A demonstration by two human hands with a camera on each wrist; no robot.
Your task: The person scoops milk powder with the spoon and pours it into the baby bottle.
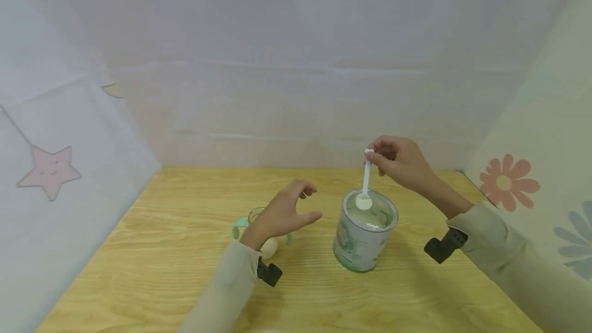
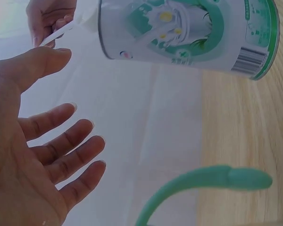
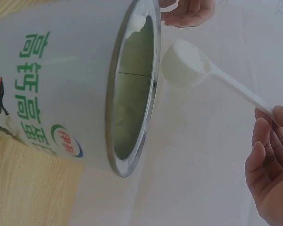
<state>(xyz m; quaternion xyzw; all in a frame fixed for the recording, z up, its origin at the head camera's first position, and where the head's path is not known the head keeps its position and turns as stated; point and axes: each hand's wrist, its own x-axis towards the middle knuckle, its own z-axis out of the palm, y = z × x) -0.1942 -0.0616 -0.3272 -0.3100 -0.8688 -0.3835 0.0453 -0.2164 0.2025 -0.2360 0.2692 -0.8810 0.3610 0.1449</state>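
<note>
My right hand [image 1: 400,161] pinches the end of a white measuring scoop [image 3: 236,87] between thumb and fingers. The scoop's bowl, heaped with pale powder [image 3: 191,55], hangs just above the rim of an open milk powder can [image 1: 363,245]. More powder shows inside the can in the head view. My left hand [image 1: 282,212] is held in the air left of the can, thumb and fingers spread, holding nothing. Beneath it stands a clear bottle [image 1: 256,213] with mint-green handles [image 2: 203,181], mostly hidden by the hand and wrist.
A wood-grain table [image 1: 185,209] carries the can and bottle. Pale cloth [image 1: 287,102] hangs behind and at both sides, printed with a star [image 1: 50,171] at left and flowers [image 1: 509,181] at right. A dark camera [image 1: 446,244] is strapped to each wrist.
</note>
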